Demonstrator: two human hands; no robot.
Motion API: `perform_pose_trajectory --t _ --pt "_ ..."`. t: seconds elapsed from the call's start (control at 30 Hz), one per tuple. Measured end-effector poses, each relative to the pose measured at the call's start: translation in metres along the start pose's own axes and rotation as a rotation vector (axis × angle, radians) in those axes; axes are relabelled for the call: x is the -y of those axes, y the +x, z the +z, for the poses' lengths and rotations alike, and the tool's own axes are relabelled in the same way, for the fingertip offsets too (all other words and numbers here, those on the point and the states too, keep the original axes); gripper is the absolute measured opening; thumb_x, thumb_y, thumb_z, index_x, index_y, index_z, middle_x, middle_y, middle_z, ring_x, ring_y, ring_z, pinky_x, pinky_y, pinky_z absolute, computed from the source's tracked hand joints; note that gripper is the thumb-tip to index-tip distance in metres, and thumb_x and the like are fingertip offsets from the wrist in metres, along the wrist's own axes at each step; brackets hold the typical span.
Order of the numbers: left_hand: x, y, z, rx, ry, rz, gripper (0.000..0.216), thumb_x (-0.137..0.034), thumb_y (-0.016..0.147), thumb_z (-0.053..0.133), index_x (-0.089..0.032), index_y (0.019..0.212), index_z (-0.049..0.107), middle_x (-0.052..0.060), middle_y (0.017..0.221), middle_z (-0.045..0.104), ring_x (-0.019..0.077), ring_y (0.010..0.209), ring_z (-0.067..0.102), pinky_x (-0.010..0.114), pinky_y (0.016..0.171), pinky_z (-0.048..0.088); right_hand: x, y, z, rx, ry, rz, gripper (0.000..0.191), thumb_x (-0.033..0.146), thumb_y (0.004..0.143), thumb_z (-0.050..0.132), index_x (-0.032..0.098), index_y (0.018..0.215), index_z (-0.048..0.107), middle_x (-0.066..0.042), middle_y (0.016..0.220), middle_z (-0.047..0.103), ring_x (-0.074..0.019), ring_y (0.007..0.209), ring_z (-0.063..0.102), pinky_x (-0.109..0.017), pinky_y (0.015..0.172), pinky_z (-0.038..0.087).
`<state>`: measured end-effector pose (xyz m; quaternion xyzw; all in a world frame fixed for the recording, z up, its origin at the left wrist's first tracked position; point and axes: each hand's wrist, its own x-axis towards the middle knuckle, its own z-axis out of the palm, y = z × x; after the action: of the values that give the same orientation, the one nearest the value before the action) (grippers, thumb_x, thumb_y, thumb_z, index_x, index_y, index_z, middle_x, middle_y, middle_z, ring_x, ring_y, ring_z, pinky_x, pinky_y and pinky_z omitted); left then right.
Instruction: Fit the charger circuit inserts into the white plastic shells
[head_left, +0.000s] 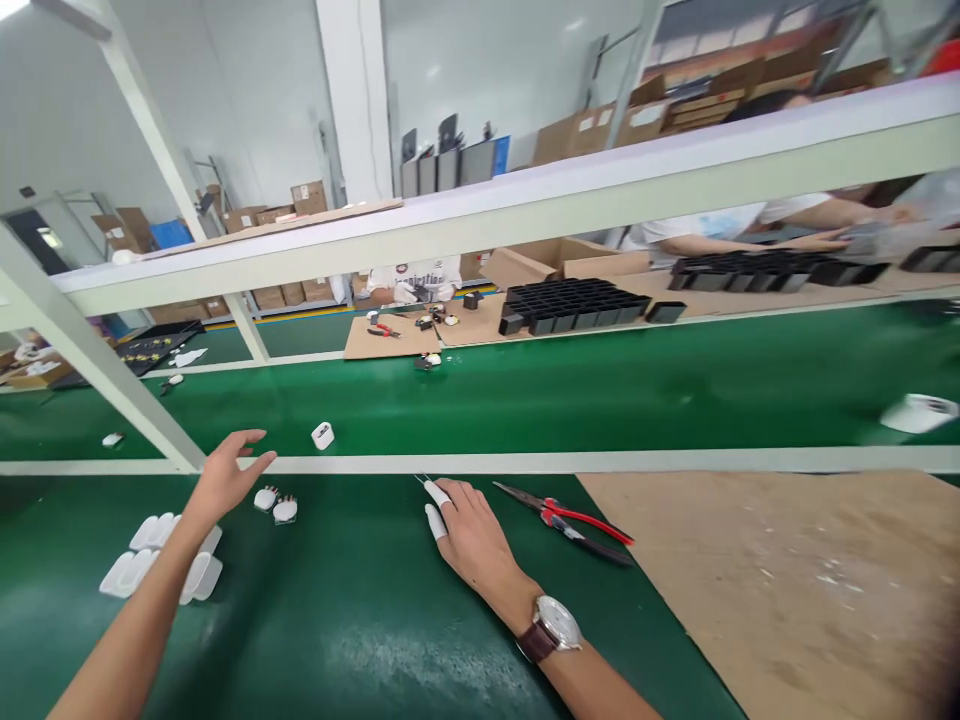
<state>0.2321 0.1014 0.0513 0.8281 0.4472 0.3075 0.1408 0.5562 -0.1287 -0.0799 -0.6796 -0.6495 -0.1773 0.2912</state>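
Note:
My left hand (pixel 229 475) reaches forward over the green bench, fingers spread and holding nothing; it hovers just left of two small white parts (pixel 275 503) with pins. My right hand (pixel 465 535) rests flat on the green surface, with white finger cots on two fingertips and a watch (pixel 555 627) on the wrist. Its fingers lie loosely together and nothing shows in them. Red-handled pliers (pixel 577 522) lie just right of that hand. A small white plug part (pixel 322 435) sits on the green belt beyond the white rail.
Several white shells (pixel 161 560) lie under my left forearm. A brown board (pixel 787 590) covers the bench at right. A slanted frame post (pixel 97 365) and an overhead shelf beam cross the view. Other people work across the belt beside black trays (pixel 577 303).

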Motion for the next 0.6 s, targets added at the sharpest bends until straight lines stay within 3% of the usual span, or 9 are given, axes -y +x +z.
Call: perform_pose_trajectory --t 0.1,0.17,0.23,0.33,0.4,0.5,0.6 --pt "0.023 -0.045 -0.055 0.037 0.125 0.113 0.047 -0.067 0.09 0.065 -0.027 0.113 0.073 0.01 0.133 0.07 0.033 0.113 0.071 0.034 0.071 0.064 0.014 -0.001 0.002 -0.03 0.161 -0.061 0.031 0.019 0.106 0.046 0.018 0.133 0.061 -0.015 0.124 0.067 -0.0301 0.109 0.064 -0.049 0.092 0.055" --pt "0.045 -0.079 -0.079 0.104 0.224 0.177 0.041 -0.066 0.09 0.067 -0.028 0.104 0.077 0.009 0.138 0.068 0.0347 0.122 0.067 0.038 0.081 0.065 0.029 0.003 0.007 0.008 0.242 -0.098 0.033 0.021 0.106 0.047 0.019 0.137 0.058 -0.015 0.126 0.066 -0.0295 0.111 0.064 -0.049 0.095 0.055" --pt "0.069 -0.11 -0.09 0.17 0.326 0.218 0.035 -0.062 0.087 0.072 -0.029 0.095 0.079 0.009 0.14 0.067 0.038 0.13 0.062 0.047 0.097 0.062 0.049 0.014 0.016 0.099 0.293 -0.149 0.035 0.022 0.105 0.05 0.018 0.139 0.056 -0.015 0.128 0.064 -0.0298 0.113 0.063 -0.049 0.097 0.055" --pt "0.097 -0.143 -0.087 0.199 0.446 0.264 0.025 -0.053 0.082 0.08 -0.031 0.094 0.079 0.01 0.142 0.066 0.0435 0.139 0.053 0.06 0.105 0.055 0.088 0.043 0.036 0.259 0.338 -0.205 0.041 0.024 0.101 0.06 0.014 0.14 0.056 -0.016 0.132 0.062 -0.0314 0.115 0.061 -0.049 0.1 0.054" --pt "0.102 -0.154 -0.077 0.197 0.473 0.283 0.016 -0.044 0.086 0.078 -0.031 0.094 0.078 0.01 0.146 0.064 0.0441 0.143 0.049 0.064 0.105 0.053 0.118 0.067 0.053 0.308 0.359 -0.223 0.046 0.029 0.097 0.067 0.013 0.139 0.057 -0.017 0.135 0.06 -0.0315 0.116 0.06 -0.048 0.101 0.053" --pt "0.088 -0.155 -0.062 0.201 0.434 0.318 0.013 -0.033 0.094 0.067 -0.029 0.083 0.075 0.008 0.145 0.064 0.0401 0.143 0.051 0.063 0.108 0.052 0.156 0.094 0.074 0.321 0.371 -0.259 0.036 0.036 0.094 0.073 0.014 0.123 0.067 -0.017 0.135 0.06 -0.0316 0.115 0.06 -0.047 0.098 0.054" --pt "0.06 -0.151 -0.054 0.205 0.323 0.306 0.017 -0.031 0.097 0.061 -0.027 0.083 0.07 0.008 0.145 0.064 0.0352 0.137 0.059 0.055 0.107 0.055 0.169 0.101 0.083 0.338 0.386 -0.283 0.015 0.031 0.096 0.071 0.017 0.101 0.071 -0.014 0.12 0.066 -0.0293 0.106 0.062 -0.045 0.091 0.055"
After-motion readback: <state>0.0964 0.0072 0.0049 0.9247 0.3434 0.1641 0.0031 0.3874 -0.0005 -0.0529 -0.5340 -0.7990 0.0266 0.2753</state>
